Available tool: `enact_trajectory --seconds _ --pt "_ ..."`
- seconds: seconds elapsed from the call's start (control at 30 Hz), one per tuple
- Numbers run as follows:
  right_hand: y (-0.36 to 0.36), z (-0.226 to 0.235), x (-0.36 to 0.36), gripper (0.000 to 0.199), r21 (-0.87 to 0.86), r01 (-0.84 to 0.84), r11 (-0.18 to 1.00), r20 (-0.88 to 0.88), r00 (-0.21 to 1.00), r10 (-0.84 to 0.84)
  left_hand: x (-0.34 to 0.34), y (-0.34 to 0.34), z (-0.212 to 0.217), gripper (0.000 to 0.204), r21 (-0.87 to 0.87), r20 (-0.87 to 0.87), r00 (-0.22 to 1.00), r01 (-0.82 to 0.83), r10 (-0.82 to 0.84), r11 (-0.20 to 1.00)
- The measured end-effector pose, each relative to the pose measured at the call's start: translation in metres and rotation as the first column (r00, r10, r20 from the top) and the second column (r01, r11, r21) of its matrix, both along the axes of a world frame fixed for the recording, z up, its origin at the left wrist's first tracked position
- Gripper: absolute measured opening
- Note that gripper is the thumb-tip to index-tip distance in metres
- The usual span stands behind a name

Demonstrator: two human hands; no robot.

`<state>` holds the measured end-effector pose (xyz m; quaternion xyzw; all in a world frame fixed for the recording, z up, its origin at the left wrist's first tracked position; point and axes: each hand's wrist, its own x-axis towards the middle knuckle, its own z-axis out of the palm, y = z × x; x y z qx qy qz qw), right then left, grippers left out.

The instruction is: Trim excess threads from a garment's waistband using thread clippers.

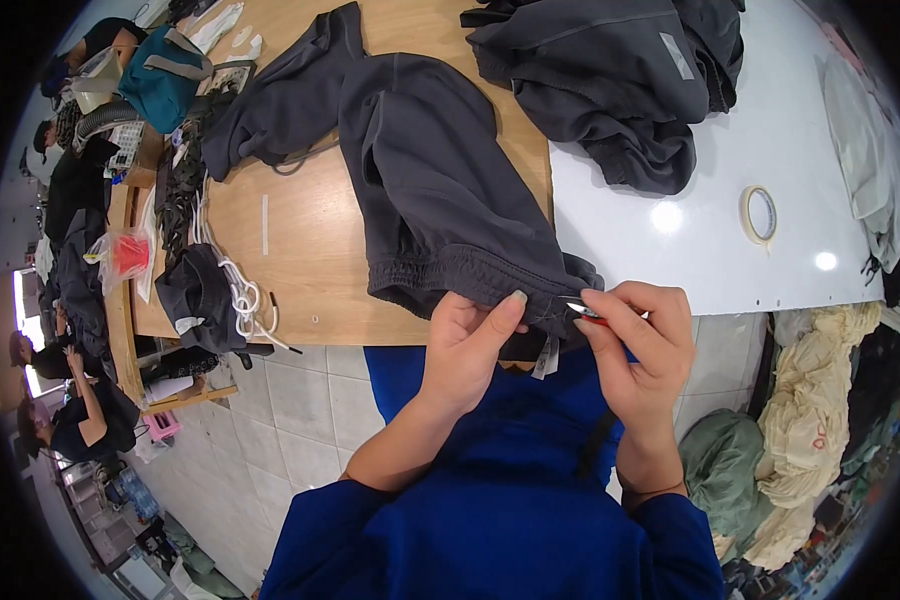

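Your dark grey fabric garment with a gathered elastic edge (430, 180) runs from upper centre to mid-frame over the pale wooden worktop (315, 250). Your left hand (470, 340) has its fingers clamped on that edge; your right hand's (642, 345) fingers pinch small red-handled metal snips (584, 312) close against it. This edge seems under way, unfinished; whether the crumpled dark grey cloth pile (590, 80), upper right, is done or waiting can't be told.
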<state>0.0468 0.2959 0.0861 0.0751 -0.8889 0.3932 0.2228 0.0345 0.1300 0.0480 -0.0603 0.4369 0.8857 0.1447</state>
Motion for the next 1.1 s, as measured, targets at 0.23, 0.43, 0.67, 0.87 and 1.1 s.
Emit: enact_trajectory --seconds 0.23,0.43,0.67,0.87,1.1 --pt "-0.004 0.002 0.006 0.033 -0.383 0.036 0.923 0.114 0.993 0.008 -0.002 0.003 0.004 0.02 0.103 0.043 0.999 0.01 -0.015 0.995" --pt "-0.013 -0.011 0.005 0.028 -0.169 -0.084 0.982 0.106 0.989 0.103 0.0 0.006 0.002 0.02 0.063 0.092 0.993 0.061 -0.067 0.996" --pt "-0.012 -0.023 0.005 0.02 -0.107 -0.279 0.954 -0.06 0.96 0.274 -0.002 0.003 0.002 0.015 0.099 0.147 0.989 0.003 -0.017 0.995" --pt "-0.007 -0.011 0.017 0.023 -0.285 -0.469 0.836 0.062 0.861 0.504 -0.005 0.001 -0.001 0.019 0.075 0.104 0.995 -0.005 -0.003 0.997" --pt "-0.023 -0.016 0.01 0.02 -0.406 0.102 0.908 0.207 0.978 -0.017 -0.002 0.006 0.004 0.014 0.073 0.091 0.996 0.01 -0.017 0.997"
